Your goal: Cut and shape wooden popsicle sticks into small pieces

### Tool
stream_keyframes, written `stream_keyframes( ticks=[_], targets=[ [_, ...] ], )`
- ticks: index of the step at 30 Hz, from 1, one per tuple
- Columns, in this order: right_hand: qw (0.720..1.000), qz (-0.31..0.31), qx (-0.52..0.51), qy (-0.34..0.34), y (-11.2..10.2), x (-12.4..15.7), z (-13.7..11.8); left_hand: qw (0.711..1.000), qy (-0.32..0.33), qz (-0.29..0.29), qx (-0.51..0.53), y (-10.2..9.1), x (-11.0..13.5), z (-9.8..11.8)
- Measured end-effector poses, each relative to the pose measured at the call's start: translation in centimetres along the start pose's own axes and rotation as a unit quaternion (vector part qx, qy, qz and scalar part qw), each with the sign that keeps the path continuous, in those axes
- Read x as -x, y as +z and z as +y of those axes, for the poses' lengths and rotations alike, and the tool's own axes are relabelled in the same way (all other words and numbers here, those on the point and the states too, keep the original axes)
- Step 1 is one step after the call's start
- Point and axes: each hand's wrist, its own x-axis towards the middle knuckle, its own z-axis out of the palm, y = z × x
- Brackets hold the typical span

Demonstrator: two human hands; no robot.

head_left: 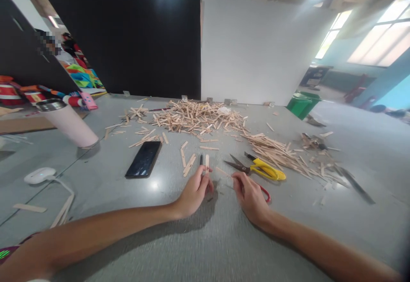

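Left hand (195, 189): fingers grasping flat, pale wooden stick (207, 163), tip toward 12 o'clock. Slim, dark, pen-like object (201, 159) just beside stick; held or lying, cannot tell.

Right hand (251, 196): fingers pinching end of thin, pale wooden strip (223, 172), at 10 o'clock of hand.

At 12 o'clock of right hand: yellow-handled scissors (270, 172), dark metal blades spread toward 10 o'clock. At 3 o'clock: red looped handle (266, 194), partly hidden.

On grey tabletop (205, 243), 12 o'clock of both hands: loose heap of pale wooden sticks (192, 118). At 10 o'clock of left hand: black rectangular phone (144, 159).

Risks, as judged: could snap strip, if bent from pinched end; could nick right fingers, if brushed along spread blades.

Markings: no legible brands or labels; green lit marks (4, 254) at 8 o'clock edge, unreadable.
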Motion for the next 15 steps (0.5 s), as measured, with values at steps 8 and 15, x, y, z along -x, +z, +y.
stream_keyframes(
  ticks=[8, 15],
  targets=[
    [0.992, -0.036, -0.096, -0.076, -0.5, 0.2, -0.6, 0.985, 0.142, -0.049, -0.083, -0.2, 0.9, -0.3],
    [0.957, -0.097, -0.259, -0.089, -1.5, -0.2, -1.9, 0.917, 0.308, -0.078, -0.240, 0.0, 2.1, -1.2]
  ],
)
